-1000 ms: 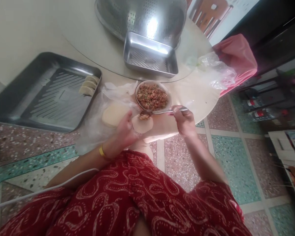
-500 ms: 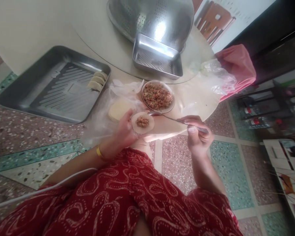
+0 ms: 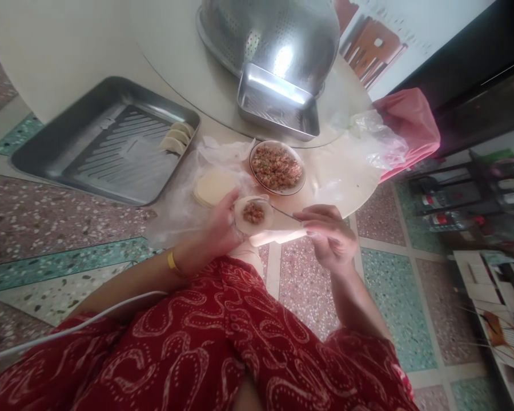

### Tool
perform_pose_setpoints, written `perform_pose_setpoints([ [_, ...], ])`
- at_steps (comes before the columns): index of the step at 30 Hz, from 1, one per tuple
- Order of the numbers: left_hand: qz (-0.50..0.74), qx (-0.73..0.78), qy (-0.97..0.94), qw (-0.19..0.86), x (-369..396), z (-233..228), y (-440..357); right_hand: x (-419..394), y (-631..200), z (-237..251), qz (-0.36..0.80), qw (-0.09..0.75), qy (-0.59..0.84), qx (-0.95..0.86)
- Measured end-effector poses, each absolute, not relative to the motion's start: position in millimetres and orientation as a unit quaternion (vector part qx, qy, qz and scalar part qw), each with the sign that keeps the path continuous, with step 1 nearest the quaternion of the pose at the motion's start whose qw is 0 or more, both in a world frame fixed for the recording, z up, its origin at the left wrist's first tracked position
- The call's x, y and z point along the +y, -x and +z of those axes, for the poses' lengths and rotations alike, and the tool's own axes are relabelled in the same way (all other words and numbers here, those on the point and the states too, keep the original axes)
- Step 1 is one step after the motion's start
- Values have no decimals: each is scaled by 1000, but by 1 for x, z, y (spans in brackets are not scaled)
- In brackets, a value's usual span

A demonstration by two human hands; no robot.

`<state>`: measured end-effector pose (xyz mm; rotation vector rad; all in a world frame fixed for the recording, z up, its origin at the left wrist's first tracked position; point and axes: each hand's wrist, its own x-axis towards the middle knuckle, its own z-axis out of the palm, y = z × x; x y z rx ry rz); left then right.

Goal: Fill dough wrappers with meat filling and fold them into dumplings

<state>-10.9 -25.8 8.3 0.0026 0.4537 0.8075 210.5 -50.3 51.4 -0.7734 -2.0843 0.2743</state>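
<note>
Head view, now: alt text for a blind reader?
The left hand holds a round, pale dough wrapper topped with reddish-brown minced filling; the right hand holds a thin metal spoon at its far edge. Beyond lie a stack of round, pale wrappers and a pale bowl of mince, with folded, pale dumplings in a rectangular dark metal tray leftward.

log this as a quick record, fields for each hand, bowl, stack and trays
left hand: holds wrapper with filling on it
right hand: holds spoon, pointing toward the wrapper
bowl: holds more filling
stack: round wrappers, left of the bowl
large tray: folded dumplings near its right corner
small tray: in front of colander
</note>
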Motion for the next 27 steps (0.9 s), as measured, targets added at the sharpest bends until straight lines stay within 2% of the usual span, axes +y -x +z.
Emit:
perform_pose_setpoints([
  [9,380,222,-18,898,-25,4,13,-53,-216,61,79,383,261,-883],
  [15,425,209,10,881,-22,2,7,-50,-210,68,-13,449,315,-836],
  [17,443,205,15,873,-21,6,5,-50,-207,73,12,464,343,-817],
  [22,463,201,19,863,-23,22,4,-53,-196,91,166,464,426,-759],
  [27,453,188,16,871,-26,30,8,-51,-187,109,174,403,446,-780],
])
